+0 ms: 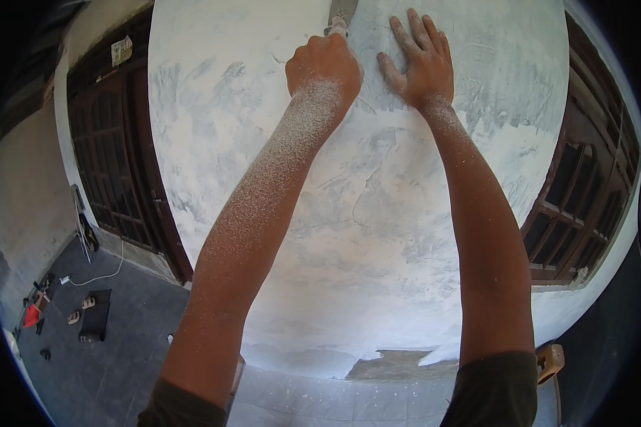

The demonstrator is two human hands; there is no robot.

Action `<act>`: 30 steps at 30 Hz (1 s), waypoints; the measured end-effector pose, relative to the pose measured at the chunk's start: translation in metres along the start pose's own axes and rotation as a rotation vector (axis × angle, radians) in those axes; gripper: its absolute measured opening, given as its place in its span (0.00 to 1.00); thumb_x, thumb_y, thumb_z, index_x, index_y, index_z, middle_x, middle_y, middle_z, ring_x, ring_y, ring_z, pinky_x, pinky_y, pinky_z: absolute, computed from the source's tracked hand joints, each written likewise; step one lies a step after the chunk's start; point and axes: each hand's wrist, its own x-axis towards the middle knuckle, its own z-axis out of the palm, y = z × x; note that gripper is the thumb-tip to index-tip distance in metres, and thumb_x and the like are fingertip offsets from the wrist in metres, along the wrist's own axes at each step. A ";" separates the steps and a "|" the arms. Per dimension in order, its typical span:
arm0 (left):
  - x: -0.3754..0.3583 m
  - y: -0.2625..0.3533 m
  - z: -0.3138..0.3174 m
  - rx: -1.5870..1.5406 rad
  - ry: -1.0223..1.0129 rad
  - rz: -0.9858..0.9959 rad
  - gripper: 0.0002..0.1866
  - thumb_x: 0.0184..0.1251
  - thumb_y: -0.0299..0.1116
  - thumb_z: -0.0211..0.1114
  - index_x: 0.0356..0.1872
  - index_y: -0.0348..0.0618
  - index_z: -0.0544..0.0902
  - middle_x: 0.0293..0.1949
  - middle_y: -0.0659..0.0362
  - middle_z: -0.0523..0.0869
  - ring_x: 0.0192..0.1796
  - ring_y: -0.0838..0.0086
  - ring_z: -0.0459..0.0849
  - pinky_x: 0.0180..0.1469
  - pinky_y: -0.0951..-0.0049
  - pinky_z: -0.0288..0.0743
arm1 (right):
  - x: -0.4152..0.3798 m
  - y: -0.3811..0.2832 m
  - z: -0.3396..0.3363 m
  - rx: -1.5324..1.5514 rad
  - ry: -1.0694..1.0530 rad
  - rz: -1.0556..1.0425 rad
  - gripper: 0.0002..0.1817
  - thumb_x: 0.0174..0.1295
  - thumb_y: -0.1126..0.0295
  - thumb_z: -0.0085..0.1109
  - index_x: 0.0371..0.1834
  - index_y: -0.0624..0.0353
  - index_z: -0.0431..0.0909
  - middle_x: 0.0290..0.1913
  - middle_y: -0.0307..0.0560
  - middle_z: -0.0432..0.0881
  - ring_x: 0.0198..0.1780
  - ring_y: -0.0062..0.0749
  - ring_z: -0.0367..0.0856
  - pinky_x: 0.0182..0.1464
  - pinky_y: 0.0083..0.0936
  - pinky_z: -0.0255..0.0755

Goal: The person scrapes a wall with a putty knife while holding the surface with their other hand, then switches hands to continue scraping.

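Note:
My left hand is closed around a putty knife near the top of the view; the metal blade points up against the wall, and the handle is mostly hidden. To its right, my right hand lies with spread fingers on the patchy white and grey plastered wall. It holds nothing. Whitish dust coats both hands and my left forearm. A short crack runs down the plaster between my forearms.
Left are a brown wooden door, a white cable, sandals, a dark mat and a red item on the floor. Right are a wooden window and a light brown wooden piece. Pale tiles lie below.

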 end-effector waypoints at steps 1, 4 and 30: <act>-0.008 0.000 0.002 -0.009 0.003 -0.013 0.16 0.75 0.35 0.60 0.56 0.38 0.86 0.44 0.46 0.90 0.50 0.57 0.92 0.52 0.57 0.87 | 0.001 0.000 0.001 0.004 0.011 0.000 0.38 0.65 0.42 0.62 0.80 0.31 0.68 0.83 0.40 0.62 0.84 0.42 0.56 0.85 0.48 0.46; -0.002 -0.001 -0.003 -0.017 -0.008 -0.008 0.18 0.74 0.35 0.61 0.59 0.38 0.84 0.45 0.46 0.90 0.50 0.57 0.92 0.53 0.58 0.87 | 0.001 -0.001 -0.002 -0.007 -0.017 0.012 0.37 0.66 0.42 0.61 0.80 0.31 0.68 0.83 0.40 0.61 0.84 0.42 0.55 0.85 0.48 0.46; 0.006 0.001 0.000 -0.018 0.049 0.004 0.25 0.78 0.35 0.55 0.74 0.46 0.74 0.43 0.47 0.91 0.48 0.56 0.92 0.50 0.56 0.87 | 0.006 -0.004 0.000 -0.100 -0.211 -0.206 0.31 0.80 0.49 0.42 0.85 0.29 0.54 0.86 0.30 0.52 0.86 0.32 0.46 0.87 0.42 0.36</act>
